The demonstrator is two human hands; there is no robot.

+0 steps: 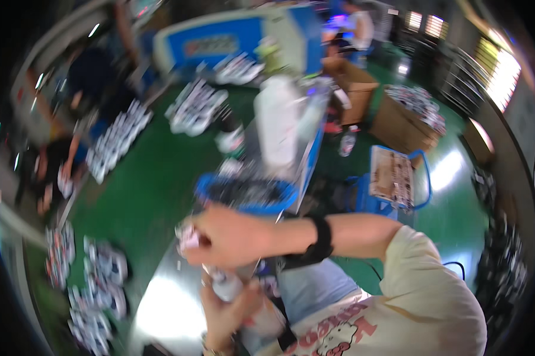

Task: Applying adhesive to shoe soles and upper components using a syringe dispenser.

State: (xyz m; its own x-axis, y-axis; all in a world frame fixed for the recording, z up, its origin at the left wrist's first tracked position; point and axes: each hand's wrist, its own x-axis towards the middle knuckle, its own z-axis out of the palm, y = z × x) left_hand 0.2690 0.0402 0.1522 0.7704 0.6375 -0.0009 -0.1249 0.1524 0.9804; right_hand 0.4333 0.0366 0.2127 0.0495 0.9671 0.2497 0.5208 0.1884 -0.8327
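Gripping a white bottle [267, 320], left fingers [248, 302] surround it; right fingers [203, 256] bend, hold unclear.

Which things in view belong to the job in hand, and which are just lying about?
Likely the job:
- whitish bottle-like container, in the left hand
- small pinkish-white piece, too blurred to identify, in the right hand

Probably just lying about:
- clear plastic bottle
- blue-framed chair with stained brown seat
- brown cardboard box
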